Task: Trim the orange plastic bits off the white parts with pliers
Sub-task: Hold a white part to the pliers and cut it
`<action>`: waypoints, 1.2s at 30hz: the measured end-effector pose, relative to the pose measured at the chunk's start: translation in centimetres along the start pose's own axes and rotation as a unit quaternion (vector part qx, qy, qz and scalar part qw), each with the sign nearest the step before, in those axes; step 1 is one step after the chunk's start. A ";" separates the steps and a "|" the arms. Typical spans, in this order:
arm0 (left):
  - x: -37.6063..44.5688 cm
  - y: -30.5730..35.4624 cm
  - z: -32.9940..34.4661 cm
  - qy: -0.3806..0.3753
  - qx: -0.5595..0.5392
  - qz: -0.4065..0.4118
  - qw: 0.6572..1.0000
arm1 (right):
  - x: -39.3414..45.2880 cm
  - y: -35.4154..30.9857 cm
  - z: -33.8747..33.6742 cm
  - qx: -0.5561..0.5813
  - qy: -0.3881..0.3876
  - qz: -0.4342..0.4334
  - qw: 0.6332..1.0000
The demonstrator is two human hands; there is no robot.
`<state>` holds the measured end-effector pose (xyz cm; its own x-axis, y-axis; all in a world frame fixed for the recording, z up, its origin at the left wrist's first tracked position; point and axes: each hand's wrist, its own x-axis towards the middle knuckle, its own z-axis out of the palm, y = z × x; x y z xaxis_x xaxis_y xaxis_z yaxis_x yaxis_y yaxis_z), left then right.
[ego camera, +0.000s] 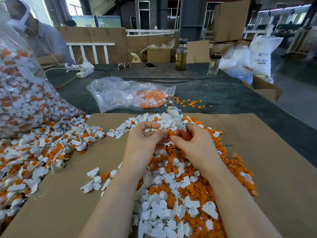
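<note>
My left hand [145, 140] pinches a small white part with an orange bit [169, 132] at its fingertips. My right hand [193, 143] grips the pliers [176, 117] by their red, tape-wrapped handles, metal jaws pointing up and away; its fingertips also touch the orange bit. Both hands hover above a heap of white parts and orange bits [180, 186] on a cardboard sheet [274, 169]. Whether the pliers' jaws are closed is blurred.
A pile of untrimmed white-and-orange parts [34, 152] spills from a clear bag [20, 86] at left. Another clear bag [130, 93] with orange bits lies beyond the cardboard. Two bottles [181, 55], a phone [149, 65], sunglasses [123, 65] and a power strip [84, 71] sit farther back. A person [42, 40] sits at far left.
</note>
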<state>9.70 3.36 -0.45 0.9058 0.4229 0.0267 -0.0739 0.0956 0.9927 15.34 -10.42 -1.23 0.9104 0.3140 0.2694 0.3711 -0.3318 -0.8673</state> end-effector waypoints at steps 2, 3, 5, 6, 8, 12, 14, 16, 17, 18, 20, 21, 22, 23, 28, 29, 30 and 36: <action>0.0 0.0 -0.1 -0.005 -0.002 0.003 1.000 | -0.1 0.0 -0.1 -0.003 -0.003 -0.005 1.000; 0.0 0.1 -0.1 -0.005 0.002 0.006 1.000 | -0.1 0.0 -0.1 -0.001 -0.005 -0.009 1.000; -0.1 0.1 -0.2 -0.002 0.021 0.014 1.000 | -0.2 0.0 -0.1 0.007 -0.008 -0.015 1.000; -0.1 0.1 -0.2 -0.003 0.028 0.016 0.999 | -0.2 -0.1 -0.1 0.007 -0.007 -0.018 1.000; -0.2 0.2 -0.2 -0.008 0.032 0.021 0.999 | -0.2 -0.1 0.0 -0.006 -0.001 -0.019 1.000; -0.3 0.2 0.0 -0.004 0.034 0.014 0.999 | 0.0 -0.2 0.1 0.003 0.002 -0.004 1.000; -0.3 0.3 0.2 0.003 0.031 0.006 1.000 | 0.0 -0.2 0.2 0.002 -0.001 -0.015 1.000; -0.3 0.3 0.4 0.015 0.029 -0.001 0.999 | 0.0 -0.2 0.3 -0.022 -0.011 -0.022 0.999; -0.4 0.3 0.5 0.021 0.027 -0.003 0.999 | 0.0 -0.1 0.4 -0.035 -0.013 -0.025 0.999; -0.4 0.3 0.5 0.026 0.023 -0.004 0.999 | 0.0 0.0 0.4 -0.045 -0.012 -0.026 0.999; -0.6 0.3 0.7 0.033 0.005 -0.004 0.999 | 0.0 0.2 0.4 -0.054 0.001 -0.022 0.998; -0.6 0.3 0.8 0.036 -0.008 -0.004 0.999 | 0.0 0.2 0.4 -0.048 0.010 -0.018 0.999; -0.6 0.3 0.8 0.042 -0.023 -0.005 0.999 | 0.0 0.2 0.3 -0.034 0.020 -0.012 0.999; -0.6 0.3 0.8 0.048 -0.035 -0.007 0.998 | 0.0 0.3 0.3 -0.019 0.031 -0.009 0.999; -0.3 0.1 1.0 0.062 -0.037 -0.018 0.997 | -0.1 -0.2 0.0 0.028 0.069 -0.019 0.997; -0.3 0.1 1.0 0.060 -0.039 -0.025 0.997 | -0.1 -0.3 0.0 0.032 0.073 -0.026 0.996; -0.4 0.1 1.0 0.057 -0.045 -0.031 0.997 | -0.2 -0.4 0.0 0.033 0.076 -0.031 0.996; -0.6 0.1 1.1 0.031 -0.039 -0.040 0.998 | -0.3 -0.6 0.2 0.041 0.093 -0.048 0.994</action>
<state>9.64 2.12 -0.22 0.8827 0.4659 -0.0615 -0.0374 0.2001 0.9791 14.79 -10.15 -0.90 0.8925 0.1676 0.4189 0.4487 -0.2332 -0.8627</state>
